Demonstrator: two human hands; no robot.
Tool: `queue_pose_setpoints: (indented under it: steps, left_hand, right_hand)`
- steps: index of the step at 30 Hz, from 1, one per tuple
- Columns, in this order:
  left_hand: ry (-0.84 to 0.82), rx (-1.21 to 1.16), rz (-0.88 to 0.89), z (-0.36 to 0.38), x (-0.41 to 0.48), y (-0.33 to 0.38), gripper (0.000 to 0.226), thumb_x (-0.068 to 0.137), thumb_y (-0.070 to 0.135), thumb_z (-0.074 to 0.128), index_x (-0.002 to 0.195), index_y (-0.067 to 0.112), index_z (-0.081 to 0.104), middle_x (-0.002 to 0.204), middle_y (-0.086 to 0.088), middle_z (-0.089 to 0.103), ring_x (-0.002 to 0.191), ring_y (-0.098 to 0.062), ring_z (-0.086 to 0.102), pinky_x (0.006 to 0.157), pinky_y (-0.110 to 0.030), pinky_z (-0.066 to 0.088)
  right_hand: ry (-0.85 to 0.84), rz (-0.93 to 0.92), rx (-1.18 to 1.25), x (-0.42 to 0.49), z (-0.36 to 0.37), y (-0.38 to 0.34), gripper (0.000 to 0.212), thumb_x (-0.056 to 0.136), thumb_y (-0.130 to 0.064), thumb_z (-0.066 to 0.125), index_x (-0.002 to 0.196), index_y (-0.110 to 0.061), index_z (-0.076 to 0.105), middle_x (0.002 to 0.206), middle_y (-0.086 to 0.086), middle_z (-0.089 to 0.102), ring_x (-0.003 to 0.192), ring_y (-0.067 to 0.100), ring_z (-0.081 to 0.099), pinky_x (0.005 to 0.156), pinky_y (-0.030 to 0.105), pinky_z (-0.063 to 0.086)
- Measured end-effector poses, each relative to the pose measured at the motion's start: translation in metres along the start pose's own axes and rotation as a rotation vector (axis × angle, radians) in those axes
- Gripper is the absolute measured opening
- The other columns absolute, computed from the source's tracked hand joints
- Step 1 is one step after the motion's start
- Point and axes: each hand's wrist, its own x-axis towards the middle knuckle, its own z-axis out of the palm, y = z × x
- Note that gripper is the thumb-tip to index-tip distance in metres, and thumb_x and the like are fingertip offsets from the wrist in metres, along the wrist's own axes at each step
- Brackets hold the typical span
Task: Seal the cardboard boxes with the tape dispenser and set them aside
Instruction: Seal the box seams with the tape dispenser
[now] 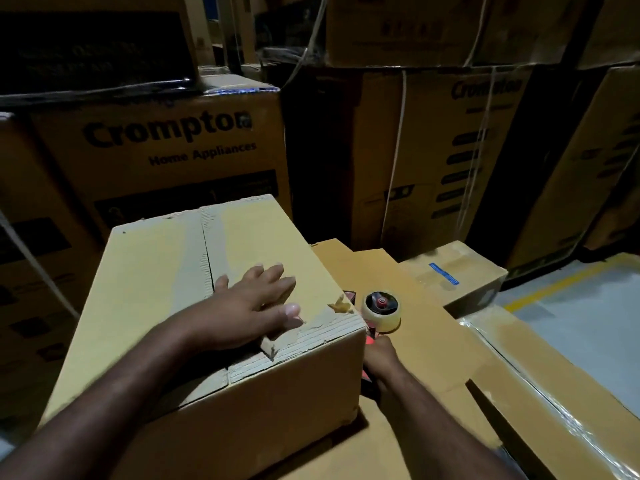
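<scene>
A plain cardboard box [152, 271] stands in front of me with its top flaps closed and the centre seam showing; the near right corner is torn. My left hand [249, 306] lies flat on the right flap, fingers spread and pressing down. Beside the box's right side, my right hand [381, 358] grips the red handle of the tape dispenser [381, 310], whose clear tape roll sits just past the torn corner. The dispenser's lower part is hidden behind the box.
The box rests on flat cardboard [415, 341]. A small taped box with a blue label [457, 275] lies to the right. Tall stacks of printed cartons [166, 143] wall the back and left. Grey floor with a yellow line [571, 306] shows at right.
</scene>
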Motion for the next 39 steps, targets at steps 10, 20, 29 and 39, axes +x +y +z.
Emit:
queue_pose_setpoints:
  steps: [10,20,29,39]
  left_hand:
    - [0.002,0.194,-0.303,-0.015,-0.038,-0.030,0.133,0.060,0.100,-0.006,0.163,0.017,0.000,0.169,-0.001,-0.016,0.154,-0.012,-0.013,0.125,-0.037,-0.002]
    - [-0.261,0.268,-0.219,-0.029,-0.037,-0.029,0.125,0.077,0.087,0.041,0.158,0.016,-0.023,0.161,-0.002,-0.035,0.149,-0.018,-0.032,0.124,-0.046,-0.013]
    - [-0.088,0.128,-0.031,-0.011,-0.033,-0.040,0.117,0.066,0.091,0.058,0.160,0.035,0.016,0.170,0.001,-0.013,0.154,-0.021,-0.022,0.121,-0.052,-0.016]
    - [0.475,-1.287,-0.333,-0.095,-0.033,-0.114,0.046,0.098,0.035,0.065,0.118,-0.006,0.062,0.129,-0.032,0.061,0.104,-0.035,0.068,0.080,-0.041,0.062]
  right_hand:
    - [-0.110,-0.232,0.371,-0.069,-0.051,-0.118,0.014,0.098,-0.013,0.061,0.104,-0.001,0.059,0.086,0.020,0.064,0.069,0.024,0.064,0.055,0.029,0.058]
    - [-0.194,-0.647,0.438,-0.170,0.021,-0.235,0.025,0.093,-0.001,0.060,0.115,0.004,0.048,0.086,0.015,0.051,0.058,0.017,0.056,0.049,0.032,0.050]
    - [-0.061,-0.679,0.235,-0.178,0.137,-0.227,0.024,0.081,-0.018,0.064,0.097,-0.023,0.048,0.086,0.011,0.060,0.063,0.027,0.061,0.053,0.041,0.057]
    - [0.065,-0.788,-0.153,-0.175,0.143,-0.206,0.054,0.090,-0.021,0.065,0.139,-0.020,0.042,0.097,-0.015,0.053,0.084,0.010,0.059,0.066,0.028,0.049]
